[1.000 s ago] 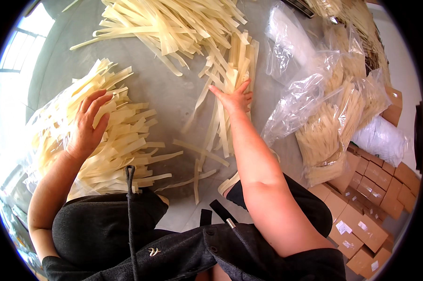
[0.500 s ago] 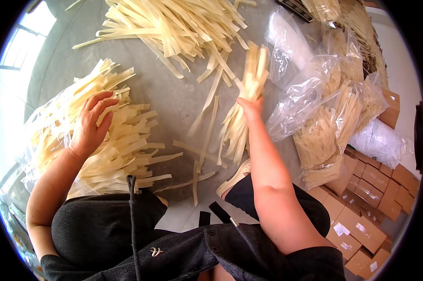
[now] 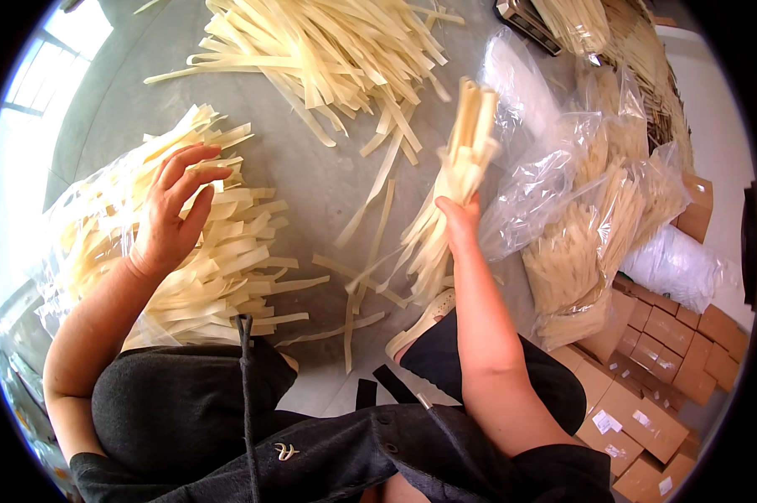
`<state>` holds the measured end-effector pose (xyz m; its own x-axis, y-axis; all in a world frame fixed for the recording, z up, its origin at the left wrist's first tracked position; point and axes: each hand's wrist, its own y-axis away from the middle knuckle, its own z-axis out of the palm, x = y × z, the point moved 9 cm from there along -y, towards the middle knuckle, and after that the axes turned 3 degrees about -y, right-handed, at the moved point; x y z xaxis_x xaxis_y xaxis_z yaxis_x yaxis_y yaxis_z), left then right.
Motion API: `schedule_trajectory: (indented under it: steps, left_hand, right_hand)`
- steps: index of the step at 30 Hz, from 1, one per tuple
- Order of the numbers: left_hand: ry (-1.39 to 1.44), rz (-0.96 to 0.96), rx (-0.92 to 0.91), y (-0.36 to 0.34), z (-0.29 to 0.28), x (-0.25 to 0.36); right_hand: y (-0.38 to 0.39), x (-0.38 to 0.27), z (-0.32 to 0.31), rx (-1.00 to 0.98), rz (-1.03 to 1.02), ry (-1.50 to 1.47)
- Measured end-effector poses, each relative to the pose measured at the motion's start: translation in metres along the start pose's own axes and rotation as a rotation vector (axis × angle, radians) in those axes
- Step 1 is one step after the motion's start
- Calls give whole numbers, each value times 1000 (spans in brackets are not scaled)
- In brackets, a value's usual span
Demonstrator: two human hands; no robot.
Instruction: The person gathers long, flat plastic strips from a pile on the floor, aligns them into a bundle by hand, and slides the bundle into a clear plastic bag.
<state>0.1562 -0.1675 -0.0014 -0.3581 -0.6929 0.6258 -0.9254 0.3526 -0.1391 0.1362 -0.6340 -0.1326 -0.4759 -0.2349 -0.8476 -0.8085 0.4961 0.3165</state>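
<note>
My right hand (image 3: 460,222) is closed round the middle of a bundle of flat, pale yellow strips (image 3: 470,142), held upright above the floor. The bundle's upper end is slightly blurred, and its lower ends fan out. At the left, my left hand (image 3: 180,205) hovers over or rests on a heap of similar strips (image 3: 236,226); contact is unclear. Its fingers are apart and bent, with nothing in them. Clear plastic (image 3: 77,226) covers the outer left side of that heap.
Another pile of strips (image 3: 328,50) lies on the grey floor (image 3: 311,184) ahead. Loose strips (image 3: 353,277) are scattered between my feet. To the right are clear bags of strips (image 3: 571,260), a white plastic roll (image 3: 512,75) and stacked cardboard boxes (image 3: 646,411). A scale-like device (image 3: 525,23) sits far right.
My right hand has shifted slightly right and nearer with the bundle. My left hand has moved slightly right over its heap, fingers still apart.
</note>
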Motion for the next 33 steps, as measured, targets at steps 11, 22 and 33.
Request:
schedule_trajectory:
  steps: [11, 22, 33]
  left_hand:
    - [1170, -496, -368, 5, 76, 21]
    - [666, -310, -358, 22, 34, 17]
    - [-216, -991, -102, 187, -49, -107]
  right_hand:
    - [148, -160, 189, -1065, 100, -308]
    - [184, -190, 270, -1216, 101, -131]
    - [199, -200, 282, -1479, -258, 246]
